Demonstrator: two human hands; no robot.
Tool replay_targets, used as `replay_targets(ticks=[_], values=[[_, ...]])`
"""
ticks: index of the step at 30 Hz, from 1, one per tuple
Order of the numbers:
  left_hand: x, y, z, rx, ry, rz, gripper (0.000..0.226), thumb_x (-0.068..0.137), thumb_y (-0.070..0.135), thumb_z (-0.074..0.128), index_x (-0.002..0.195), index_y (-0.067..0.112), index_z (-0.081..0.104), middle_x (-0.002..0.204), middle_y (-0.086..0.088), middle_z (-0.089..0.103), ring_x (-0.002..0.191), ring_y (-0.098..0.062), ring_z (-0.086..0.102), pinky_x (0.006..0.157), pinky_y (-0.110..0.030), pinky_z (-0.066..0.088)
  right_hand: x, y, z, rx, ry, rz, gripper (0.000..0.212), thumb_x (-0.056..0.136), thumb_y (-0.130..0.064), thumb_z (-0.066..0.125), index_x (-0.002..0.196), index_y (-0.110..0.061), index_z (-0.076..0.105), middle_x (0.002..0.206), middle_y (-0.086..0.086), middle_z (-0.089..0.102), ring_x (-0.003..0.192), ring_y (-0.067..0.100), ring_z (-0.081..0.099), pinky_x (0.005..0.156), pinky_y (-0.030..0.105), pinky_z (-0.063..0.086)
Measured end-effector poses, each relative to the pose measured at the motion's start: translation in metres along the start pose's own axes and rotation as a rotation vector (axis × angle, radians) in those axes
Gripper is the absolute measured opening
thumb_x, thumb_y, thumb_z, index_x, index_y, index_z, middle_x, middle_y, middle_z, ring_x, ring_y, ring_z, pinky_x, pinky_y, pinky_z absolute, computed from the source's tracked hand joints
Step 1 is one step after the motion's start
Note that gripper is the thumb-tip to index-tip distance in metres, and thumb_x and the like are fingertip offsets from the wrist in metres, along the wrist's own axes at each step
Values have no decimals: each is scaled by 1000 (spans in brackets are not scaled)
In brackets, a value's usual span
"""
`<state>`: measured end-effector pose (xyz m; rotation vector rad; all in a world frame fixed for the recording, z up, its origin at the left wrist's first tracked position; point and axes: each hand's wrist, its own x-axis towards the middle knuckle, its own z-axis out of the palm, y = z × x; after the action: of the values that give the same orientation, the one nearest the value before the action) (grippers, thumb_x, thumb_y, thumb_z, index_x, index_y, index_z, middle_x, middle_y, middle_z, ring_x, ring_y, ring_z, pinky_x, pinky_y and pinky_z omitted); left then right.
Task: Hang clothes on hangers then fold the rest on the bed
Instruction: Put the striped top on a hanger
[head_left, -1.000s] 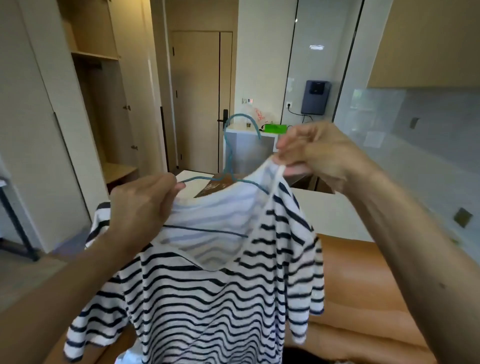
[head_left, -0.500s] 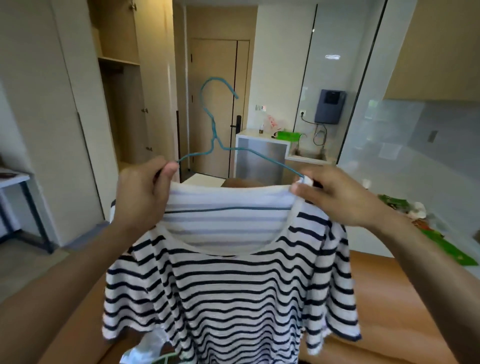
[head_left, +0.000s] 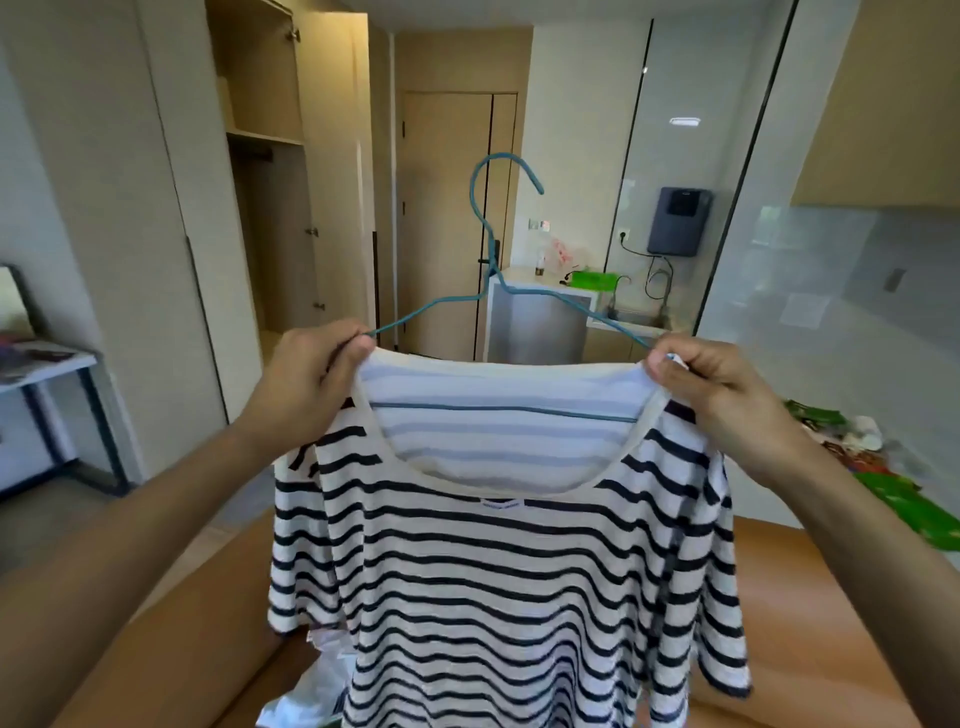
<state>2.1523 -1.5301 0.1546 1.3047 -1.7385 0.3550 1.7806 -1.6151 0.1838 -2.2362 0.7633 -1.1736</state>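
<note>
Fingers of my left hand (head_left: 306, 384) pinch the striped shirt (head_left: 509, 587) at its left shoulder seam, thumb on the neckline. Right hand (head_left: 727, 395) fingers clamp the opposite shoulder. Blue wire hanger (head_left: 485, 260) sits inside the neck opening, hook upright above, bottom bar showing through the collar. Shirt hangs in front of me over the orange-brown bed (head_left: 810, 613).
</note>
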Motion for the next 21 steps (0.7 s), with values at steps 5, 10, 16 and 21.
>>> replay_targets(ticks=[5, 10, 16, 21], values=[[4, 3, 0, -35, -41, -3, 28, 103, 24, 41, 77, 21, 51, 61, -1, 49, 58, -14, 45, 55, -22, 34, 6, 11, -8, -150, -215, 4, 38, 99, -37, 49, 71, -12, 47, 64, -5, 32, 59, 9, 32, 54, 21, 27], [2, 5, 7, 25, -40, -42, 30, 102, 31, 41, 79, 19, 56, 61, 1, 53, 58, -15, 49, 56, -30, 40, 6, 40, -5, -138, -7, 151, 21, 97, -37, 62, 113, -25, 64, 98, -3, 66, 90, 13, 62, 84, 25, 48], [-13, 22, 22, 212, 22, -176, 27, 102, 26, 44, 84, 16, 61, 63, 3, 57, 57, -22, 53, 54, -40, 48, -12, 20, 31, 1, 226, 220, 11, 94, -22, 67, 105, -20, 65, 91, 6, 66, 81, 10, 61, 69, 16, 45], [-26, 49, 40, 241, 52, -365, 27, 100, 18, 52, 73, 17, 58, 64, 2, 60, 61, -24, 55, 58, -40, 49, -26, -14, 98, 327, -325, 506, 12, 93, -34, 69, 97, -23, 66, 88, -1, 68, 84, 16, 66, 74, 32, 48]])
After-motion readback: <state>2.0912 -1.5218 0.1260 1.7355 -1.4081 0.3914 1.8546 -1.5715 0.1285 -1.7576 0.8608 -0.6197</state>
